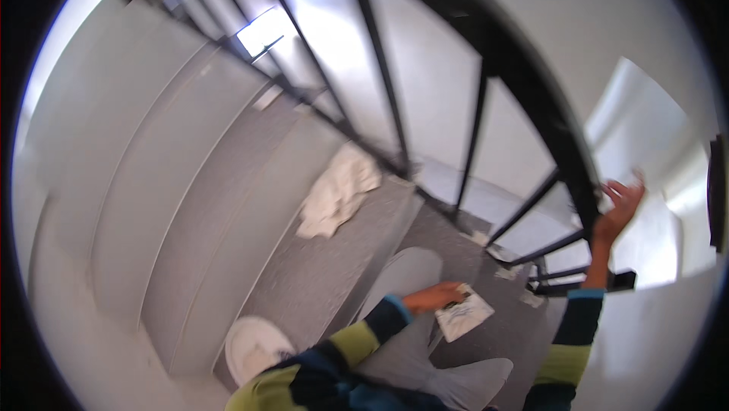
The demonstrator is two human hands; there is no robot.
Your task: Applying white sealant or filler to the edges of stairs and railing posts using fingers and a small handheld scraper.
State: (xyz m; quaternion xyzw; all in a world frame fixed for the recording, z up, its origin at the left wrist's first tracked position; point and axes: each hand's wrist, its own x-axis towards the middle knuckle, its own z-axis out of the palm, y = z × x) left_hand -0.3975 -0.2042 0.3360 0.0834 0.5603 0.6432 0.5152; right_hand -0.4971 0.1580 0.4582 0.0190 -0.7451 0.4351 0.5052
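Observation:
My left hand [434, 298] grips the upper corner of a flat, squarish white object [464, 314] bearing dark marks; whether it is a packet or a folded sheet I cannot tell. It is held above a grey stair tread, beside my bent knee. Off to the right, my right hand [622, 206] is raised beside the black handrail [532, 64], fingers apart and holding nothing. Whether its wrist touches the rail is unclear. A crumpled off-white cloth [340, 192] lies on a stair tread [319, 263] near the balusters.
A round white tub [256, 348] stands on the stairs at lower left, partly hidden by my sleeve. Curved grey steps [188, 206] fill the left side. Black balusters [472, 143] line the stairs, with pale scraps [506, 273] near their feet. A pale wall [643, 331] borders the right.

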